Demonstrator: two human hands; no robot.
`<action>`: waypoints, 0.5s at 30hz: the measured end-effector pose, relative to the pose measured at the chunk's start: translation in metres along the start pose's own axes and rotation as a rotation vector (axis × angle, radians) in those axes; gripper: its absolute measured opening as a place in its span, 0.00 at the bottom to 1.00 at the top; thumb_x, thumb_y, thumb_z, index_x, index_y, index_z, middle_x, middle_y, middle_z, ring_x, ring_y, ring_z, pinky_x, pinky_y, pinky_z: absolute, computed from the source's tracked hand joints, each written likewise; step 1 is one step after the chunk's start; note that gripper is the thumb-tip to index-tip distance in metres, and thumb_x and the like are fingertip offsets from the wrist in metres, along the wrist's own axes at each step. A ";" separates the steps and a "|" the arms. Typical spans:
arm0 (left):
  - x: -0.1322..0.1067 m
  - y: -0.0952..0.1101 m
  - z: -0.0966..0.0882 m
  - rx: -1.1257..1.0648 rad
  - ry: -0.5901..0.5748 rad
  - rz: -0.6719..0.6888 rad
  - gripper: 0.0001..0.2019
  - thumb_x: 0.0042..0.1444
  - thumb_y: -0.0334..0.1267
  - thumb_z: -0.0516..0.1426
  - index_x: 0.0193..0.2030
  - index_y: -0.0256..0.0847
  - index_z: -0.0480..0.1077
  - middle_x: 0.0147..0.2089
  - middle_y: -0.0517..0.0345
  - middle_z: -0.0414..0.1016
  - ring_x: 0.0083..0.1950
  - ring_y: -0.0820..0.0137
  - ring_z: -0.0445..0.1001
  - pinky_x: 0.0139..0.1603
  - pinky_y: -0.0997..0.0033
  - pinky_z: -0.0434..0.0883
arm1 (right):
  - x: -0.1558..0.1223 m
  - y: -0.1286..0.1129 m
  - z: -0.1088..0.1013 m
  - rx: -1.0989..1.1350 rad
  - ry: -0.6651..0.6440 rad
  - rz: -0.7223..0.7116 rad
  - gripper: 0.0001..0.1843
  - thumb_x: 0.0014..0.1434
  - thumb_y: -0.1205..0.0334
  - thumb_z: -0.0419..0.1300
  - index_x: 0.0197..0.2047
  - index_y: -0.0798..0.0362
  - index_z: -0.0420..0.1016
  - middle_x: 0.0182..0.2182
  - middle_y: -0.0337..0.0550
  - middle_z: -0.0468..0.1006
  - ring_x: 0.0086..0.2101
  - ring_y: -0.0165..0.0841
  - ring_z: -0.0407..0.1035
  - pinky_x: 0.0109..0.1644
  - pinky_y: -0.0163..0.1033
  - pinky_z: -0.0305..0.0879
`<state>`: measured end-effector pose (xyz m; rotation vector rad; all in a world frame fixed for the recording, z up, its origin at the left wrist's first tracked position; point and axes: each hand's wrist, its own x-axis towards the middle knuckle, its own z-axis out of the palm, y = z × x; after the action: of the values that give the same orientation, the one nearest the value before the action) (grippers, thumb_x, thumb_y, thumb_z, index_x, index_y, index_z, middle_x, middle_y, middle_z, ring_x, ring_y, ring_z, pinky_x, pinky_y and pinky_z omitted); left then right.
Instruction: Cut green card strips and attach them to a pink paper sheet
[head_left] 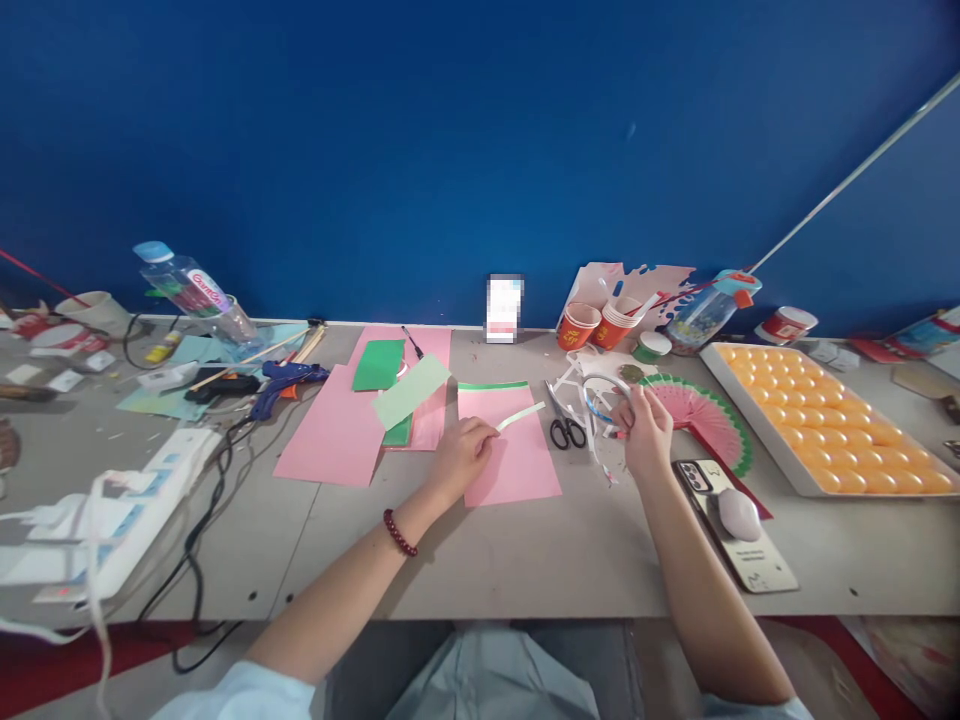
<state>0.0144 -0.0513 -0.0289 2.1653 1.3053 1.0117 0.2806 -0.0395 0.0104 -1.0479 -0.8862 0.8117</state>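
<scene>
My left hand point(463, 455), with a bracelet on the wrist, pinches the end of a narrow pale green paper strip point(523, 416). The strip lies slanted over a pink sheet point(513, 470) that has a green band point(493, 385) along its far edge. To the right, my right hand point(648, 430) is closed on the rim of a thin ring that looks like a tape roll point(598, 379), held just above the table. Black-handled scissors point(568, 430) lie between the hands, beside curled white strips point(579, 366).
Pink sheets point(328, 430), green paper point(379, 364) and a pale green piece point(411, 392) lie left. Farther left are a glue gun point(281, 385) and power strip point(142, 520). Right are red paper cups point(580, 326), a watermelon-patterned fan point(705, 415), a phone point(739, 530) and a ball tray point(832, 425).
</scene>
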 end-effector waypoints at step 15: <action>0.004 0.012 -0.004 -0.272 0.088 -0.077 0.10 0.57 0.46 0.59 0.36 0.42 0.76 0.38 0.54 0.77 0.41 0.67 0.74 0.41 0.67 0.72 | -0.050 -0.001 0.029 -0.357 -0.601 0.068 0.22 0.59 0.40 0.55 0.34 0.52 0.73 0.19 0.34 0.60 0.21 0.27 0.53 0.25 0.34 0.50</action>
<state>0.0194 -0.0536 -0.0166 1.8736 1.2011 1.1900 0.2334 -0.0731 0.0074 -1.1643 -1.5548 1.0758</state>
